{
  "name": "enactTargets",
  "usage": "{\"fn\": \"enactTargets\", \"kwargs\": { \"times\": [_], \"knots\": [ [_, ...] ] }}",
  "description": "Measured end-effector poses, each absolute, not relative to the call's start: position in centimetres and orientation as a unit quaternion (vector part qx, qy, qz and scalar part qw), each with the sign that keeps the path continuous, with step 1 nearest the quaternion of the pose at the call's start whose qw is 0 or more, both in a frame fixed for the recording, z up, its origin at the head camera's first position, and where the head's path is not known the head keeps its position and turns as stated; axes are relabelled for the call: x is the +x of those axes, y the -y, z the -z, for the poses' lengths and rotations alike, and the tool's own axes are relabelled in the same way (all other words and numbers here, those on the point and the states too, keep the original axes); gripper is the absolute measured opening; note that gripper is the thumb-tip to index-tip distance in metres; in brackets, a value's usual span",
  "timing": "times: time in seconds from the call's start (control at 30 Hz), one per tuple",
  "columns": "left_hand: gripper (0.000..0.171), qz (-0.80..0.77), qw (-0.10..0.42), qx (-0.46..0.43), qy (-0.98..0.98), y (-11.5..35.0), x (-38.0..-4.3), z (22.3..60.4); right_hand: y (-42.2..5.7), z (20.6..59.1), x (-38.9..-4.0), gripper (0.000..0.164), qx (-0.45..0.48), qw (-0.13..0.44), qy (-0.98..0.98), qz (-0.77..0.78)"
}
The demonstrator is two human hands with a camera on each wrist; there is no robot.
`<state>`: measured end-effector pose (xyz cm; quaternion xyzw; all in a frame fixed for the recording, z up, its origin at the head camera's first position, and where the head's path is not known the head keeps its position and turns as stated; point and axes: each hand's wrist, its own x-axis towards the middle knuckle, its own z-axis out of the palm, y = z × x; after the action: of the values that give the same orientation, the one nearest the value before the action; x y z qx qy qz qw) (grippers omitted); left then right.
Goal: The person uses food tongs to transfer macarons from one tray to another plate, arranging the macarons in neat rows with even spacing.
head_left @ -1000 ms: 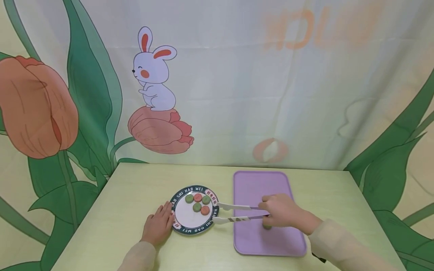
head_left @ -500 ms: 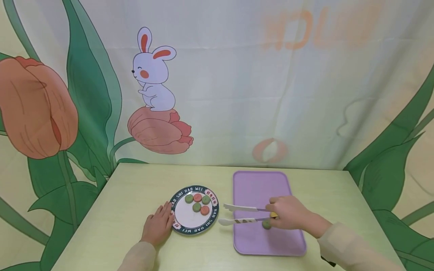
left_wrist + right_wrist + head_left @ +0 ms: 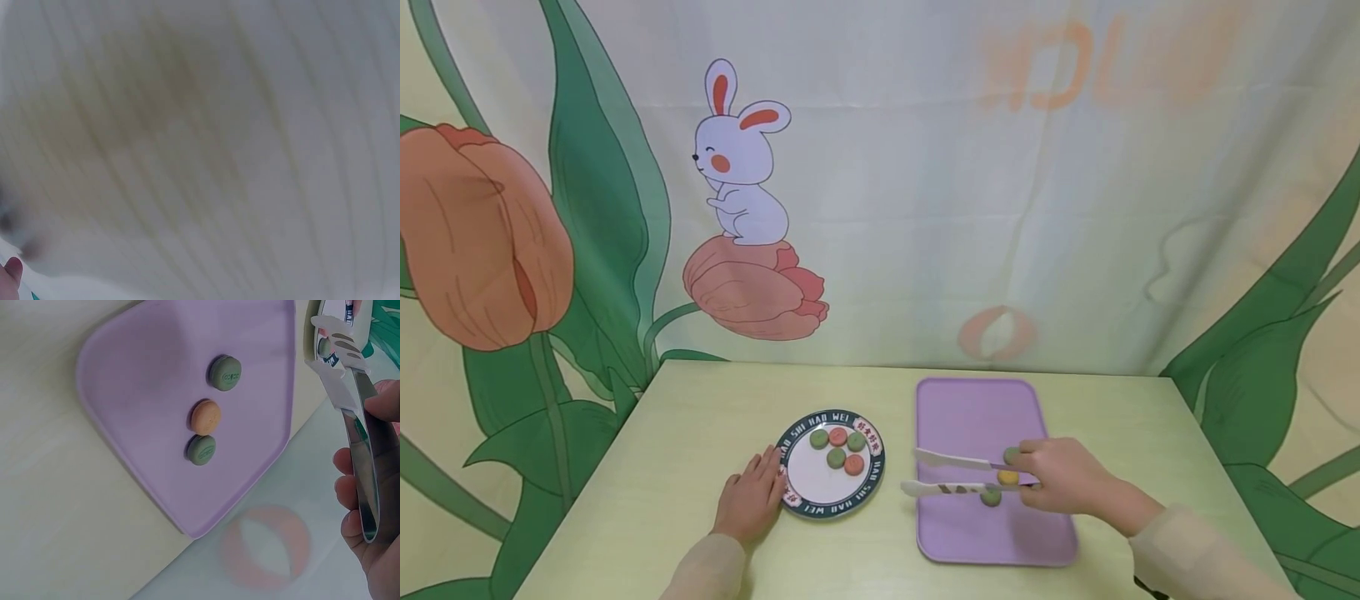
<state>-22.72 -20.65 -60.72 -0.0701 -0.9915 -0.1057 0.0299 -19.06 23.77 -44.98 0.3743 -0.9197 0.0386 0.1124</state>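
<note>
My right hand [image 3: 1063,475] grips a pair of tongs [image 3: 953,461] with white tips and metal arms. The tips are spread, with nothing between them, and point left over the purple tray [image 3: 973,408]. Below the tongs lie a green macaron [image 3: 991,498], a yellow one [image 3: 1008,477] and another green one [image 3: 1012,456]. The right wrist view shows this yellow macaron [image 3: 205,417] between the two green ones. My left hand [image 3: 748,500] lies with extended fingers at the left rim of a round plate [image 3: 808,487]. Green and pink macarons [image 3: 837,457] sit on the plate.
Plate and tray stand side by side on a pale yellow table [image 3: 715,400], with a strip of tabletop between them. A printed curtain [image 3: 887,208] hangs behind the table's far edge. Blurred pale fabric [image 3: 250,156] covers most of the left wrist view.
My right hand has drawn the tongs rightward, away from the plate and over the tray. The yellow and far green macarons have come into sight. My left hand has stayed in place.
</note>
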Motion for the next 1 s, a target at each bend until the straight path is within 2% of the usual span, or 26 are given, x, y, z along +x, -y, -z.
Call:
{"fn": "enactTargets", "kwargs": {
  "times": [0.2, 0.43, 0.6, 1.0],
  "knots": [
    [0.053, 0.101, 0.032, -0.074, 0.992, 20.6, -22.8, 60.7, -24.6, 45.3, -18.9, 0.01, 0.359, 0.104, 0.927, -0.035],
    [0.051, 0.105, 0.035, -0.08, 0.991, 20.6, -22.7, 60.6, -25.3, 45.3, -18.6, 0.018, 0.341, 0.076, 0.936, -0.028],
    [0.052, 0.104, 0.036, -0.082, 0.991, 20.6, -22.7, 60.5, -25.9, 45.1, -18.2, 0.006, 0.335, 0.066, 0.939, -0.031],
    [0.052, 0.099, 0.034, -0.08, 0.991, 20.6, -22.7, 60.6, -27.2, 46.0, -17.9, 0.01, 0.335, 0.086, 0.938, -0.035]
  ]
}}
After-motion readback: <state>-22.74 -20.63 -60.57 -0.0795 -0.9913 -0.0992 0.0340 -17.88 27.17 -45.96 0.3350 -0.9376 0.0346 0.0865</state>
